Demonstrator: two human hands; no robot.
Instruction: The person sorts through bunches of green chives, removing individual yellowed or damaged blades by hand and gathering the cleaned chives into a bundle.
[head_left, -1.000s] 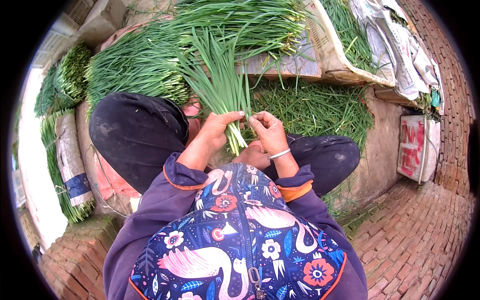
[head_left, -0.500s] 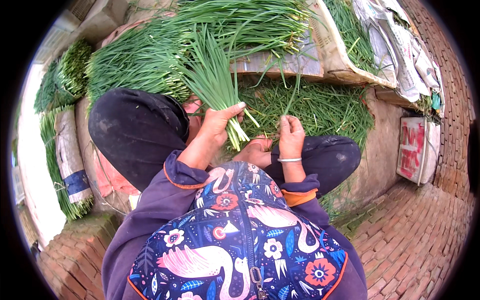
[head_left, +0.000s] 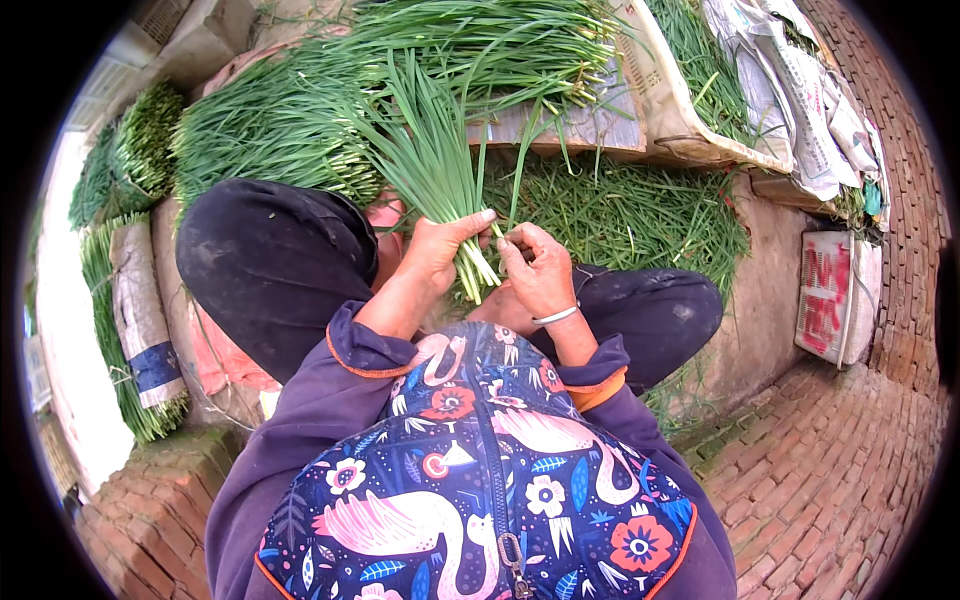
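My left hand [head_left: 437, 250] is wrapped round a bunch of garlic chives [head_left: 430, 165], thumb across the stems. Green leaves fan upward from the fist, and pale cut ends stick out below it. Close beside those ends, my right hand [head_left: 541, 272] is closed, thumb and fingers pinching a chive stalk near its pale end. A single long blade rises from about there; the exact grip is partly hidden by the fingers. Loose chive leaves [head_left: 640, 215] lie heaped on the ground beyond my right hand.
Large piles of chives [head_left: 270, 120] lie ahead and to the left. A pale plastic crate [head_left: 665, 110] holding more greens stands at the far right. Bundled chives [head_left: 105, 300] lie at the left, partly wrapped. A white box with red marks [head_left: 826, 295] stands by the brick paving [head_left: 820, 470].
My right hand has moved left and up with the stalk, from apart to right beside the bunch. The left hand keeps its hold and has hardly moved.
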